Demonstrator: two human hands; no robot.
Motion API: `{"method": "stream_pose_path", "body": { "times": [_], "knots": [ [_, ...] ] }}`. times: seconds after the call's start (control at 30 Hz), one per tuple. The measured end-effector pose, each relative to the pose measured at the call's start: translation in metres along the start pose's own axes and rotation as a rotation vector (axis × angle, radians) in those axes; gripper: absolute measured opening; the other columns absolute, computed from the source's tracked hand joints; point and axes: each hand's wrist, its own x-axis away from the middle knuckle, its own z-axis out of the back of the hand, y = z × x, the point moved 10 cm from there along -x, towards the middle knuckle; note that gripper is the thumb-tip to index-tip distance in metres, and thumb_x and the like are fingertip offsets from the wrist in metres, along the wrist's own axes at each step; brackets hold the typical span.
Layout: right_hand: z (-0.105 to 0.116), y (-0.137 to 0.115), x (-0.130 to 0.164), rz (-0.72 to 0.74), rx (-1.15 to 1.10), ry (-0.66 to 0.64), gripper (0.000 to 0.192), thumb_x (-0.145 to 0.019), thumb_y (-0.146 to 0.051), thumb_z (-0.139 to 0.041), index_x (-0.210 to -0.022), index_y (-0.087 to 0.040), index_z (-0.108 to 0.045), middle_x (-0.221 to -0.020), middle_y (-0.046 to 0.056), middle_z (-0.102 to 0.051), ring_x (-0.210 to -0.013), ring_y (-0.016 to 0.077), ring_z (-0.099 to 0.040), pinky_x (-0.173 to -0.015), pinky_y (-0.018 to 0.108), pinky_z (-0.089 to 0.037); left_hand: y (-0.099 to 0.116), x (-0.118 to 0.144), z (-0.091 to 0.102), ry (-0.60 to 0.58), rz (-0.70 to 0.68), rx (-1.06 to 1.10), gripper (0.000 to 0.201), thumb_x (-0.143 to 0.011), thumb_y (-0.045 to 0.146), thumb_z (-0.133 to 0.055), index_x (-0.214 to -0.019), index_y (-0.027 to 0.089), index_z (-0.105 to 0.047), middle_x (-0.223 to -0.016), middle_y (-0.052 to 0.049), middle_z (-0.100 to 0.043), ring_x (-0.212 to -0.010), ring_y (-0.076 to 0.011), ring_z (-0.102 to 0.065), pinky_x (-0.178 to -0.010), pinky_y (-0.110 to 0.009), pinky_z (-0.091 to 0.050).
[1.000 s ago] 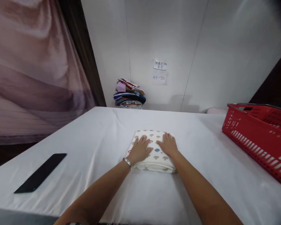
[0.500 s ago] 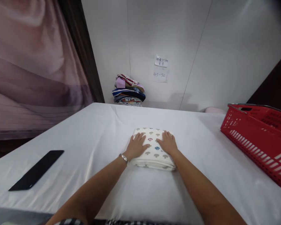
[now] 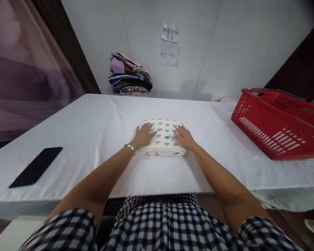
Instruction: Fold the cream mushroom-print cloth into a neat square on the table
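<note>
A folded white cloth (image 3: 163,136) printed with grey, red and blue mushrooms lies flat on the white-covered table (image 3: 115,122). My left hand (image 3: 143,136), with a bracelet at the wrist, rests on the cloth's left side, fingers spread. On the right side of the cloth lies my right hand (image 3: 184,137), its fingers also stretched out. Neither hand grips anything. The layered fold shows along the cloth's near edge.
A black phone-like slab (image 3: 36,167) lies on the table at the left. At the right stands a red plastic basket (image 3: 272,125). Behind the table, a stack of folded clothes (image 3: 131,78) leans near the wall, below paper notes (image 3: 169,55).
My view has tipped downward, so the checkered shirt and the table's near edge now show. Both hands stay on the cloth; the right hand sits slightly farther out toward its right edge.
</note>
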Motion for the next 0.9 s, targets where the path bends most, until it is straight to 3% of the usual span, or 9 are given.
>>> {"method": "stream_pose_path", "body": {
  "times": [0.13, 0.2, 0.3, 0.53, 0.67, 0.9],
  "knots": [
    [0.037, -0.002, 0.037, 0.153, -0.206, 0.234, 0.034, -0.089, -0.042, -0.047, -0.112, -0.025, -0.065, -0.125, 0.006, -0.060, -0.126, 0.0225, -0.045, -0.104, 0.045, -0.038, 0.015, 0.036, 0.031, 0.193, -0.209, 0.107, 0.045, -0.087, 0.053, -0.046, -0.121, 0.025, -0.057, -0.130, -0.008, -0.056, -0.123, -0.0246, -0.047, -0.105, -0.046, -0.032],
    [0.045, -0.003, 0.059, 0.223, -0.246, 0.274, 0.027, -0.088, -0.038, -0.050, -0.104, -0.026, -0.068, -0.111, 0.006, -0.066, -0.112, 0.0215, -0.055, -0.096, 0.042, -0.045, 0.025, 0.056, 0.033, 0.215, -0.329, 0.121, 0.037, -0.086, 0.049, -0.051, -0.112, 0.025, -0.063, -0.119, -0.007, -0.063, -0.113, -0.0234, -0.054, -0.098, -0.044, -0.038],
    [0.049, -0.008, 0.084, 0.269, -0.212, 0.298, 0.021, -0.087, -0.033, -0.053, -0.101, -0.026, -0.068, -0.100, 0.006, -0.067, -0.098, 0.0206, -0.058, -0.087, 0.039, -0.050, 0.035, 0.071, 0.029, 0.219, -0.403, 0.115, 0.030, -0.087, 0.044, -0.052, -0.108, 0.026, -0.065, -0.110, -0.006, -0.066, -0.103, -0.0223, -0.058, -0.091, -0.043, -0.043],
    [0.033, -0.036, 0.094, 0.348, 0.037, 0.207, 0.023, -0.087, -0.028, -0.055, -0.108, -0.024, -0.064, -0.103, 0.008, -0.061, -0.097, 0.0224, -0.053, -0.084, 0.039, -0.048, 0.060, 0.065, 0.009, 0.125, -0.471, 0.125, 0.024, -0.089, 0.036, -0.051, -0.103, 0.023, -0.066, -0.103, -0.006, -0.064, -0.094, -0.0200, -0.056, -0.081, -0.038, -0.046],
    [0.024, -0.035, 0.090, 0.295, 0.105, 0.136, 0.024, -0.090, -0.022, -0.049, -0.107, -0.024, -0.065, -0.106, 0.008, -0.060, -0.098, 0.0214, -0.052, -0.084, 0.038, -0.047, 0.066, 0.062, 0.004, 0.100, -0.472, 0.146, 0.024, -0.090, 0.036, -0.050, -0.100, 0.024, -0.067, -0.099, -0.005, -0.064, -0.088, -0.0186, -0.055, -0.078, -0.036, -0.045],
    [0.019, -0.033, 0.088, 0.307, 0.171, 0.139, 0.026, -0.093, -0.020, -0.042, -0.106, -0.023, -0.066, -0.103, 0.009, -0.061, -0.092, 0.0212, -0.054, -0.079, 0.035, -0.046, 0.064, 0.055, 0.001, 0.066, -0.420, 0.226, 0.024, -0.089, 0.036, -0.050, -0.093, 0.024, -0.069, -0.091, -0.004, -0.064, -0.083, -0.0173, -0.056, -0.074, -0.034, -0.046]
  ]
}}
